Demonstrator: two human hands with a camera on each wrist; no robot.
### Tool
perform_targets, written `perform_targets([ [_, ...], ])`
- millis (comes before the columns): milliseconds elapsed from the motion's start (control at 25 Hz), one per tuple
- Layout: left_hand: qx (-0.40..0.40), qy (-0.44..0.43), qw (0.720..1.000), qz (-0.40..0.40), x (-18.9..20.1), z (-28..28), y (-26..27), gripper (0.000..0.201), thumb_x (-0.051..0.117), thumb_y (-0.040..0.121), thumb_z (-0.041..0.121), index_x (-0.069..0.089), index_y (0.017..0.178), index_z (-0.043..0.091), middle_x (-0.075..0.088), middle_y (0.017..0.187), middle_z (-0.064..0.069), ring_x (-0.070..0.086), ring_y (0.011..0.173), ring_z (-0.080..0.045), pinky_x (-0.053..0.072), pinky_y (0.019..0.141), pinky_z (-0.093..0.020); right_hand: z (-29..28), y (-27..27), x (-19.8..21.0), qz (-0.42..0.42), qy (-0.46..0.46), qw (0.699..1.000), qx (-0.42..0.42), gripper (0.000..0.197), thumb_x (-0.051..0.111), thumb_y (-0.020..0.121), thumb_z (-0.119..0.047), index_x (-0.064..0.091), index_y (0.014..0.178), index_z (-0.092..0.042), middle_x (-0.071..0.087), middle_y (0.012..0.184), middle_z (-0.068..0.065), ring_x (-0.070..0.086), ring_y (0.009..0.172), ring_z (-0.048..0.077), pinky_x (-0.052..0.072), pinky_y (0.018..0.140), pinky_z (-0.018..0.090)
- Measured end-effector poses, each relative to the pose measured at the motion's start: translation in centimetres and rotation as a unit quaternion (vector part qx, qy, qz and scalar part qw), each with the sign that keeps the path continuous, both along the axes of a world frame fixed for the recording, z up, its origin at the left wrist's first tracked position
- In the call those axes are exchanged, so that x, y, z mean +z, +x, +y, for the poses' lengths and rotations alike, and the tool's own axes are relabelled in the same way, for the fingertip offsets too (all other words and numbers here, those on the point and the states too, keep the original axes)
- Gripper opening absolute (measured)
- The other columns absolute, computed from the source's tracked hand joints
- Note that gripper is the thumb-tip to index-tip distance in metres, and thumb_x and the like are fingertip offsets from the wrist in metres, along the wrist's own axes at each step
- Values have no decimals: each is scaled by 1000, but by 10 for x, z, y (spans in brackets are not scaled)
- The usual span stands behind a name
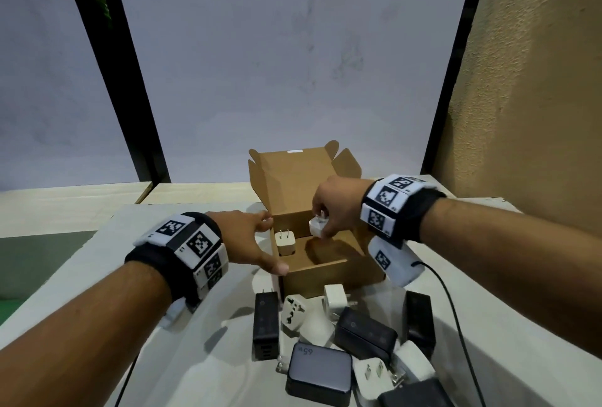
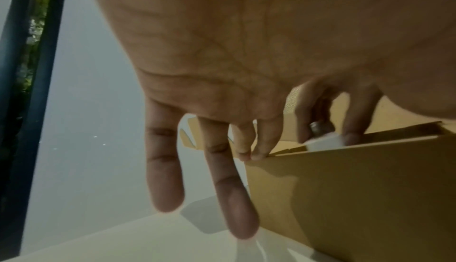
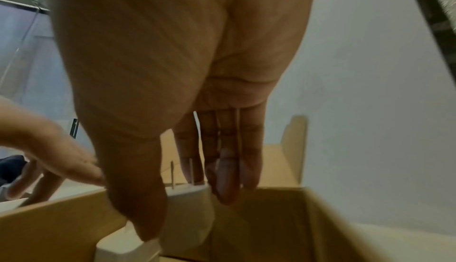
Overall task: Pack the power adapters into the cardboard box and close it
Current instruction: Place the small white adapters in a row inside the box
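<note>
An open cardboard box point(image 1: 329, 276) stands mid-table, its lid point(image 1: 293, 178) raised at the back. One white adapter point(image 1: 285, 242) sits inside at the left, prongs up. My right hand point(image 1: 329, 211) pinches a second white adapter point(image 1: 316, 226) between thumb and fingers above the box's back half; the right wrist view shows this adapter point(image 3: 187, 213) with prongs up under the thumb. My left hand point(image 1: 257, 240) rests against the box's left wall, thumb at the front corner, fingers straight along the box side point(image 2: 345, 188).
A pile of several black and white adapters point(image 1: 351, 341) lies on the white table point(image 1: 97, 309) in front of the box. A black cable point(image 1: 456, 315) runs along the right. A window and a tan wall point(image 1: 537, 80) stand behind.
</note>
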State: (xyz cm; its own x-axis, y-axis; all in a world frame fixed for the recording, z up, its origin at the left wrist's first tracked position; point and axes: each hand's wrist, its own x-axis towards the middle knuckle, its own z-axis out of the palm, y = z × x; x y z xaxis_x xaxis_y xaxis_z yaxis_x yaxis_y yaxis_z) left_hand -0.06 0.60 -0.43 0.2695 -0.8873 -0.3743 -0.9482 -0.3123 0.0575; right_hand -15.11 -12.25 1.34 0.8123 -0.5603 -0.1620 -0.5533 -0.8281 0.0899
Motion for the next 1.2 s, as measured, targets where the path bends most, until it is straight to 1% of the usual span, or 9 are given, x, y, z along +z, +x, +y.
perform_targets([
  [120,-10,-13,1000,0,-3,1,1,117,61,54,83,13,150,37,21,157,18,35,139,-17,29,110,-40,-2,27,-6,46,-6,999,5,38,73,79,-37,71,105,-9,72,101,9,68,90,24,56,74,29],
  [240,-16,-7,1000,14,-3,2,6,116,62,55,82,12,150,37,18,157,18,31,141,-18,25,112,-41,2,44,-13,93,-17,996,-1,37,76,78,-40,71,99,-9,72,91,5,67,80,21,56,69,29],
  [400,-20,-15,999,25,-7,2,11,119,63,53,82,11,150,37,17,158,19,29,142,-18,23,113,-43,13,54,-21,170,-38,985,-5,40,69,86,-36,65,112,-6,59,90,6,56,79,20,37,50,20],
  [480,-25,-33,999,27,-10,3,13,117,63,52,83,14,149,38,18,157,21,32,140,-16,27,111,-42,14,54,-21,170,-38,985,-3,43,67,88,-38,64,116,-6,57,91,5,54,80,19,32,48,20],
  [600,-39,-53,998,17,-12,10,15,115,57,54,86,12,149,40,12,158,22,30,141,-16,29,110,-42,14,47,-10,130,-44,990,-29,46,66,86,-45,65,110,-7,60,90,5,57,81,21,44,61,25],
  [680,-46,-56,997,17,-13,14,15,112,54,56,86,10,149,42,5,158,24,28,142,-15,26,111,-43,11,37,-5,108,-45,992,-38,40,68,86,-41,68,107,-8,66,95,4,62,87,22,49,71,29],
  [880,-55,-63,996,10,-12,15,13,114,55,53,87,15,149,42,8,156,28,41,133,-13,34,105,-42,7,10,-18,141,53,989,11,35,65,90,-35,69,122,-21,70,118,-4,63,106,16,49,92,30],
  [1000,-43,-52,998,16,-10,11,12,113,59,54,84,15,149,41,11,157,25,41,134,-15,33,107,-41,5,9,-27,137,51,989,2,42,63,89,-42,66,125,-22,68,121,-3,61,110,18,47,93,31],
  [1200,-36,-48,997,43,-13,10,16,117,61,50,85,13,148,45,11,156,26,29,141,-15,26,114,-43,-3,12,-38,100,73,992,-37,48,57,89,-53,73,112,-14,73,110,5,66,101,22,50,84,32],
])
